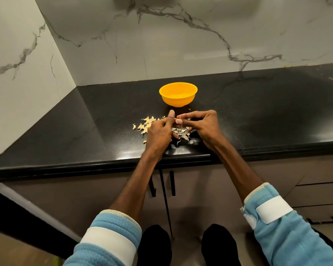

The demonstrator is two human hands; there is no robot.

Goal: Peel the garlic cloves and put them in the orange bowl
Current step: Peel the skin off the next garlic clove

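**Entry: garlic peeling, head view, listed near to far**

1. Sleeves: left sleeve (112,239) and right sleeve (277,217), pale blue with white bands, at the 7 and 5 o'clock corners. Bare forearms converge toward 12 o'clock.
2. Cabinet doors (200,189), below the counter edge, with dark handles between the forearms.
3. Countertop (258,116), black and glossy. Both wrists cross its front edge.
4. Peel scraps (183,132), thin pale flakes on the counter, directly under the hands and at their 6 o'clock.
5. Left hand (159,131), fingers curled, thumb raised toward 12 o'clock, meeting the other hand at its fingertips.
6. Right hand (202,125), fingers curled inward toward 9 o'clock, pinching at the same meeting point.
7. Held clove (187,118), a small pale piece gripped between both hands and mostly hidden by fingers. Its long axis looks to run 9 to 3 o'clock, though that is uncertain. How much skin remains cannot be told.
8. Garlic cloves (146,123), a loose pile on the counter just beside the left hand, at its 10 o'clock. The left hand is the nearer one for the next pick.
9. Orange bowl (178,101), upright at 12 o'clock from the meeting fingertips, near but apart. Both hands are about equally close, so the drop is likely a short straight reach. Its contents are not visible.
10. Marble wall (161,45), behind the bowl.
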